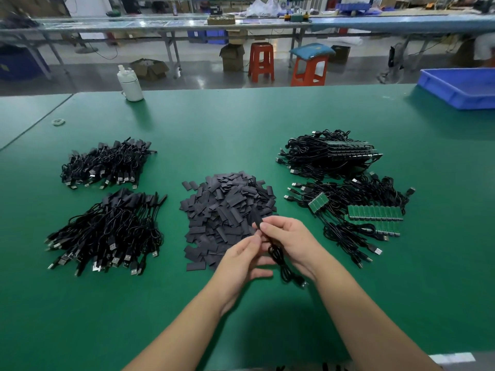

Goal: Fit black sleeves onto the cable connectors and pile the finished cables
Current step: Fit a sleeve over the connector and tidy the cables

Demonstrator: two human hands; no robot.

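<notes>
A heap of loose black sleeves point(227, 207) lies at the middle of the green table point(241, 129). Just in front of it, my left hand point(241, 259) and my right hand point(289, 242) meet and together pinch a black sleeve point(256, 219) on the end of one black cable point(281, 261). The cable hangs down in a loop between my hands, its USB plug near the table. Two piles of sleeved cables lie at the left, a far pile point(107, 163) and a near pile point(107, 234). Unsleeved cables with green circuit boards point(375, 212) lie at the right.
A bundled stack of board cables point(329, 153) sits behind the right-hand pile. A white bottle point(130, 84) stands at the table's far edge and a blue plastic tray point(460, 87) at the far right corner. Stools, boxes and another bench lie beyond the table.
</notes>
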